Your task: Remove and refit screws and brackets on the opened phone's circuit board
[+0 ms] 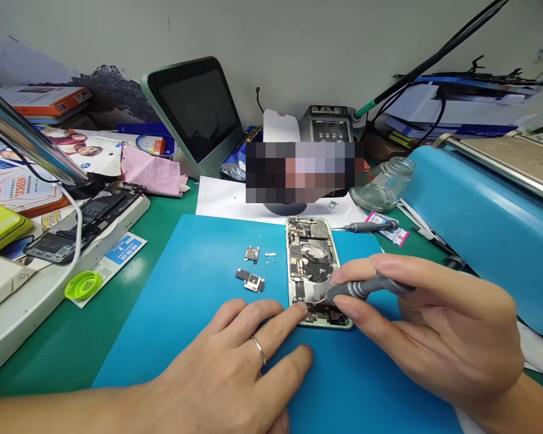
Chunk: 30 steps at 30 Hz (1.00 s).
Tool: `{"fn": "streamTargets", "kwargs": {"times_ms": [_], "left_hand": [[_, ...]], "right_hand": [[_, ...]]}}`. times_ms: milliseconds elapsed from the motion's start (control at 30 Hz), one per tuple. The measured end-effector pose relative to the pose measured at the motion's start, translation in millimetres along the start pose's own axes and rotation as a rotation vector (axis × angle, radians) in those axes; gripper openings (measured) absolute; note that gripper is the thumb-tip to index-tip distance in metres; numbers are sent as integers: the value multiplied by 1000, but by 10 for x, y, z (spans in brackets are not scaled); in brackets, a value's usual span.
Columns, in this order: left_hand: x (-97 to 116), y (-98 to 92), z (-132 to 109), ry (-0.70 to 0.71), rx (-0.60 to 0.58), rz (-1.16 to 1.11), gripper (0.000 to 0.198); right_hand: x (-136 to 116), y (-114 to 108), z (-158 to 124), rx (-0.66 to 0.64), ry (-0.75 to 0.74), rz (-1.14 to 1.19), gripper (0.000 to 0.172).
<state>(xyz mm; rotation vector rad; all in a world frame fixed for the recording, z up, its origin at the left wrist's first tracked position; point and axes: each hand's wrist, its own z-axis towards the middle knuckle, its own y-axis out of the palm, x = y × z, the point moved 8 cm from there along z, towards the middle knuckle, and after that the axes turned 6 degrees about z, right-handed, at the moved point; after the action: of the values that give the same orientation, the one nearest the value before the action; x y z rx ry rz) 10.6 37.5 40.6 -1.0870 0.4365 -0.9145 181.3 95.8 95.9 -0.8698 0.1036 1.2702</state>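
An opened phone point(319, 256) lies on the blue mat point(163, 301), its inner parts exposed inside a pale green frame. My right hand point(452, 325) pinches a grey screwdriver point(357, 290), its tip pointing left at the phone's lower part. My left hand point(244, 355) rests on the mat with fingers spread, wearing a ring; one fingertip touches the phone's lower left edge. Left of the phone lie a small circuit part point(252, 254), a camera-like module with a dark flex tab point(252, 281) and a tiny metal piece point(270, 254).
A second grey screwdriver point(371, 226) lies behind the phone, near a glass jar point(384, 181). At left are another opened phone point(88, 220) and a green cap point(84, 284). A screen device point(194, 108) stands behind; a blue machine point(479, 235) is at right.
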Motion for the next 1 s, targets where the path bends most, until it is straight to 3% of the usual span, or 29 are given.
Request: {"fn": "streamTargets", "kwargs": {"times_ms": [200,467,833,1000], "left_hand": [[-20,-12,25,-1,-37,-8,32],[-17,-4,16,-18,-67,-25,33],[-11,0,31,-23,-87,-54,36],[-13,-39,67,-22,-91,-42,34]], "right_hand": [[24,13,26,6,19,3,57],[-25,52,52,-32,61,-85,36],[-54,75,38,-42,-9,-10,61],[-52,70,64,-41,17,-61,44]]}}
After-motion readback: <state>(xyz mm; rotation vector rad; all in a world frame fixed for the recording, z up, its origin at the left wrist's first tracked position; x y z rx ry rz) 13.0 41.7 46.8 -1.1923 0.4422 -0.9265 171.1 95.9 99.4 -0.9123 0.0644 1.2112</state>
